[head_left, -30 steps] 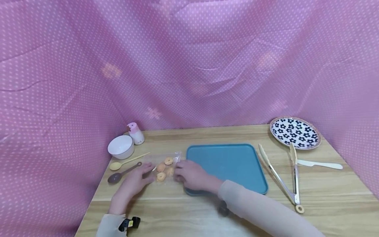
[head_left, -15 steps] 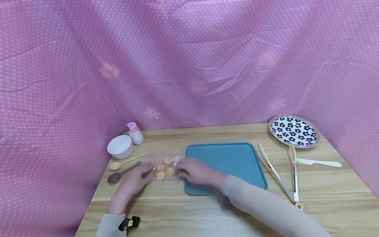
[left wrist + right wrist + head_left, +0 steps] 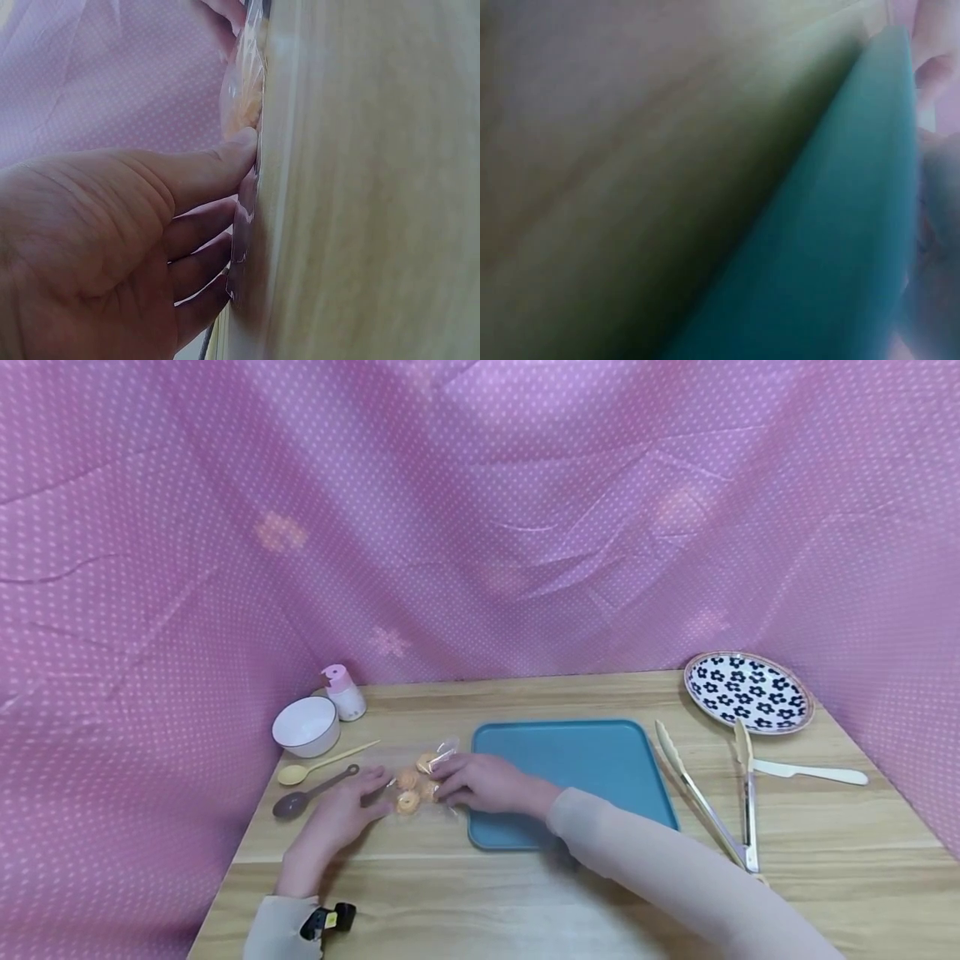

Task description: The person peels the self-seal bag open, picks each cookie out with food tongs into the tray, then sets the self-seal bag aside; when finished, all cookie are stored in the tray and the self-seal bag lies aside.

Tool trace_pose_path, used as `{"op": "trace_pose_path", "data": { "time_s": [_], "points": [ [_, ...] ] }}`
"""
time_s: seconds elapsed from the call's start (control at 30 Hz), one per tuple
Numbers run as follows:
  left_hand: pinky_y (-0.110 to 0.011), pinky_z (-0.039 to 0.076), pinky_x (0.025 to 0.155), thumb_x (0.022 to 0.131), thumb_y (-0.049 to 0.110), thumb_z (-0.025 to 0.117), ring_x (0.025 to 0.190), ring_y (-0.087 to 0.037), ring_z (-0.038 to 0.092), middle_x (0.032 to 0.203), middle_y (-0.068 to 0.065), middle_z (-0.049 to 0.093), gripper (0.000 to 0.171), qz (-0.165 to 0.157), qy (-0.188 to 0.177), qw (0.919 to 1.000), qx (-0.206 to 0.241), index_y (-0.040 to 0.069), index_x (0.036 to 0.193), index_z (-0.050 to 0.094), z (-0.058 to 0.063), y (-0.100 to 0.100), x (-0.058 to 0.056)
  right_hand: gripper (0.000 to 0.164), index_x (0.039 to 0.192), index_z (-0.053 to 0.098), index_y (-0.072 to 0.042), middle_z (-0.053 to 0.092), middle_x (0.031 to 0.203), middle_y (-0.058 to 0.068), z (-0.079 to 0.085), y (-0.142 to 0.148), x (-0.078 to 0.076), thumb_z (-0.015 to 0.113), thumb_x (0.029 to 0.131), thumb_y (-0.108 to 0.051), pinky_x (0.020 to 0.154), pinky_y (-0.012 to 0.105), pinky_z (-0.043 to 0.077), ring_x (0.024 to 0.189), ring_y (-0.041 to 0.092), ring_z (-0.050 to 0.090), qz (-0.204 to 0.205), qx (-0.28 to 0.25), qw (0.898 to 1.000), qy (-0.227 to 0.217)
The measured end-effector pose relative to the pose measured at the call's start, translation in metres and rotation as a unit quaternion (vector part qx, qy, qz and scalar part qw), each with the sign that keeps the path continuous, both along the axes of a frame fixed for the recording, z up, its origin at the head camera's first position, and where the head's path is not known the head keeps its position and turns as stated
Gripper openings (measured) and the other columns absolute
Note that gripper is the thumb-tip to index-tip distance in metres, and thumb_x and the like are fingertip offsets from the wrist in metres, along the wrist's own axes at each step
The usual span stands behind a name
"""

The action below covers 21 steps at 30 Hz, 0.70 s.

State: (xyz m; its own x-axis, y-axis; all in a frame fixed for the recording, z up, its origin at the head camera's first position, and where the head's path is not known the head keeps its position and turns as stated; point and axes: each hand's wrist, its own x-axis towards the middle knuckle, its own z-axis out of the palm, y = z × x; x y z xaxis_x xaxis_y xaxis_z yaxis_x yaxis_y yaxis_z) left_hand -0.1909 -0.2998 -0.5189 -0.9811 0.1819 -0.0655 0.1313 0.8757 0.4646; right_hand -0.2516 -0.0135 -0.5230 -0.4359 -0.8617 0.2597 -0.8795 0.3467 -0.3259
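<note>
In the head view, a clear plastic bag of cookies (image 3: 408, 779) lies on the wooden table, left of a blue tray (image 3: 570, 760). Several round golden cookies show through the film. My left hand (image 3: 341, 814) rests at the bag's left end, fingers spread. Up close in the left wrist view, the left thumb (image 3: 217, 169) and straight fingers press the bag's edge against the table. My right hand (image 3: 480, 783) reaches over the tray's left edge, its bent fingers gripping the bag's right end. The right wrist view is blurred, mostly tray side and table; that grip is hidden there.
Left stand a white bowl (image 3: 306, 727), a pink-topped bottle (image 3: 345, 695), a yellow spoon (image 3: 294, 774) and a brown spoon (image 3: 292, 805). Right are tongs (image 3: 750, 802), a white knife (image 3: 813, 772) and a flower-patterned plate (image 3: 750, 693). Pink dotted cloth (image 3: 480, 527) hangs behind.
The right hand has shifted slightly left and away over the bag's right end, now covering part of the cookies on that side. The left hand stays in place.
</note>
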Motion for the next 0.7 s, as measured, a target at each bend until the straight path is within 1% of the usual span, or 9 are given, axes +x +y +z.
{"op": "trace_pose_path", "data": {
  "time_s": [0.1,0.23,0.43,0.5,0.6,0.7],
  "points": [
    [-0.065,0.027,0.124,0.094,0.038,0.070,0.150,-0.044,0.035,0.159,-0.010,0.046,0.059,-0.002,0.005,1.0000,-0.003,0.017,0.147,0.054,0.002,-0.001,0.000,0.020,0.111,0.079,-0.023,0.069,0.137,-0.002,-0.002,-0.001,-0.003,0.074,0.092,-0.026,0.114,0.031,0.050,0.132,0.017,0.062,-0.002,-0.017,1.000,-0.016],
    [-0.064,0.028,0.124,0.094,0.036,0.070,0.150,-0.043,0.036,0.159,-0.010,0.047,0.058,0.000,0.008,1.0000,-0.002,0.018,0.147,0.054,0.005,-0.001,0.001,0.016,0.106,0.081,-0.020,0.071,0.133,-0.002,-0.004,-0.002,-0.006,0.076,0.091,-0.025,0.110,0.028,0.054,0.127,0.015,0.066,-0.006,-0.036,0.999,-0.019],
    [-0.063,0.029,0.124,0.095,0.035,0.070,0.150,-0.042,0.037,0.159,-0.009,0.047,0.057,0.003,0.008,1.0000,-0.001,0.018,0.147,0.054,0.006,-0.002,0.001,0.011,0.101,0.081,-0.020,0.074,0.126,-0.005,-0.004,-0.002,-0.007,0.075,0.092,-0.023,0.106,0.027,0.056,0.122,0.011,0.069,-0.012,-0.041,0.999,0.005],
    [-0.063,0.028,0.124,0.095,0.035,0.070,0.151,-0.042,0.036,0.159,-0.009,0.046,0.056,0.002,0.006,1.0000,0.000,0.018,0.146,0.055,0.004,-0.002,0.001,0.012,0.102,0.081,-0.020,0.076,0.123,-0.005,-0.006,0.000,-0.007,0.074,0.093,-0.023,0.105,0.026,0.056,0.119,0.010,0.070,-0.016,-0.047,0.999,0.001],
    [-0.062,0.026,0.125,0.095,0.035,0.069,0.151,-0.041,0.035,0.160,-0.008,0.045,0.056,0.000,0.000,1.0000,0.001,0.018,0.147,0.054,0.002,-0.001,0.001,0.013,0.103,0.080,-0.016,0.078,0.116,-0.002,-0.008,0.007,-0.007,0.075,0.092,-0.021,0.104,0.026,0.057,0.114,0.012,0.072,-0.015,-0.072,0.997,-0.034],
    [-0.062,0.025,0.126,0.095,0.036,0.068,0.153,-0.040,0.034,0.161,-0.007,0.044,0.056,0.004,-0.008,1.0000,0.002,0.018,0.147,0.054,0.001,-0.001,0.001,0.016,0.106,0.080,-0.014,0.079,0.114,0.001,-0.008,0.015,-0.006,0.075,0.091,-0.020,0.104,0.025,0.057,0.111,0.013,0.073,-0.021,-0.090,0.993,-0.073]
  ]
}}
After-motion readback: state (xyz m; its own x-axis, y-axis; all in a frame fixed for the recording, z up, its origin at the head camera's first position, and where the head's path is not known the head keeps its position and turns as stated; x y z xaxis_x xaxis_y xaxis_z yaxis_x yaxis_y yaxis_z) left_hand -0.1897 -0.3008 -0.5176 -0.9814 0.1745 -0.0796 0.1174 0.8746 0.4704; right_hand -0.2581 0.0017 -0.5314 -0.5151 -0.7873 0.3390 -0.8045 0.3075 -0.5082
